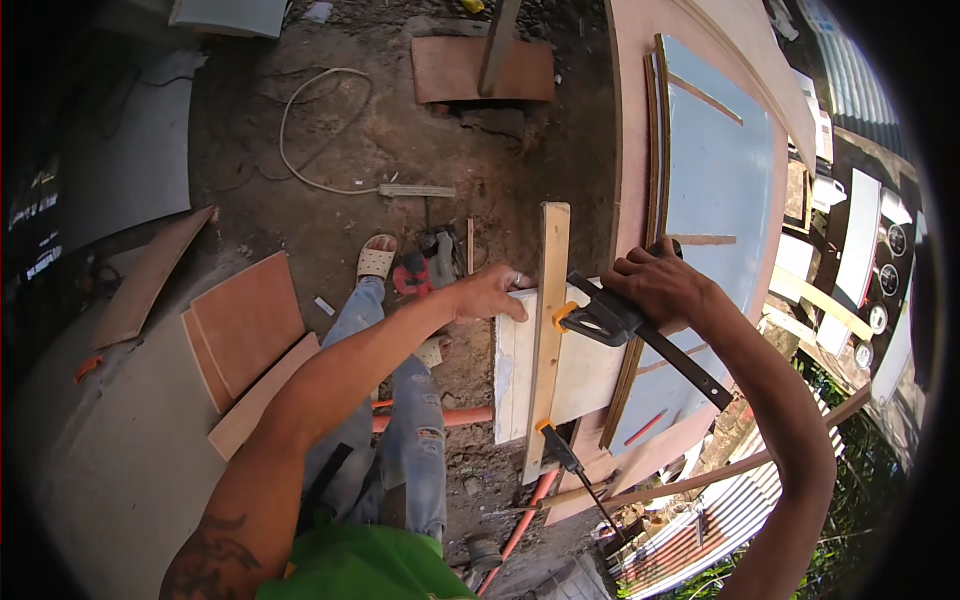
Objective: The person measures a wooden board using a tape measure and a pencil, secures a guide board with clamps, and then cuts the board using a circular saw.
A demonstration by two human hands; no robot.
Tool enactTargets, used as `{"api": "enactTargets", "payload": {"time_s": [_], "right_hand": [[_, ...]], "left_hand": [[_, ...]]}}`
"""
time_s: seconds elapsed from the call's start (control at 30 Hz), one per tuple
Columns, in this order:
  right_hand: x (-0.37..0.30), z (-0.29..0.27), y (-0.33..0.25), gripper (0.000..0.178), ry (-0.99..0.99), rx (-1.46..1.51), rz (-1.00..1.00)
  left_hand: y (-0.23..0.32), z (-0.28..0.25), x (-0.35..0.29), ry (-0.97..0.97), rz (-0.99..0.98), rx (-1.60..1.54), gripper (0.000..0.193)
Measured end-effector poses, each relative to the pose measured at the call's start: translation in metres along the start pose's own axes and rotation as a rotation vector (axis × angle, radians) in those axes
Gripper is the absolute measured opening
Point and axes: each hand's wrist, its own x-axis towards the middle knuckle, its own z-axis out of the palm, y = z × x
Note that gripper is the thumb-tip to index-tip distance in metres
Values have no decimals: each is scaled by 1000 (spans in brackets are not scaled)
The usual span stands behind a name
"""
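- From my remote seat I have the right hand [660, 290] on a black bar clamp with orange pads [610, 318]; fingers curled round its dark upper part, clamped on it.
- Left hand [488, 293] is at the far left corner of a flat white rectangular board [590, 375]. Looks like contact; I can't tell if those fingers pinch the board or just rest there.
- Long, narrow, pale wooden strip [547, 350] lies across the board, between the two hands: just right of the left fingers, left of the right hand.
- Key relation, my call: the strip's long axis runs near to far, far end leaning slightly right. The held clamp's bar slants off toward the near right, crossing that direction; one orange pad is at the strip's right edge. Left fingers are nearer the strip; the clamp is in the right.
- Thinner black clamp with an orange pad [565, 450] is at the strip's near end, no hand on it.
- Right of the board: glossy pale-blue panel [710, 170] on a pinkish-brown worktop [632, 130], with a slim red pencil [645, 427] lying on the panel.
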Motion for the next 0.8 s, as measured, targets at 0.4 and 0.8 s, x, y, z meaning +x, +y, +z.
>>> {"api": "enactTargets", "payload": {"time_s": [0.4, 0.8], "right_hand": [[31, 19, 7, 27, 22, -119, 17], [24, 15, 37, 69, 54, -77, 39]], "left_hand": [[-1, 1, 0, -10, 6, -91, 49], [-3, -1, 1, 2, 15, -8, 46]]}}
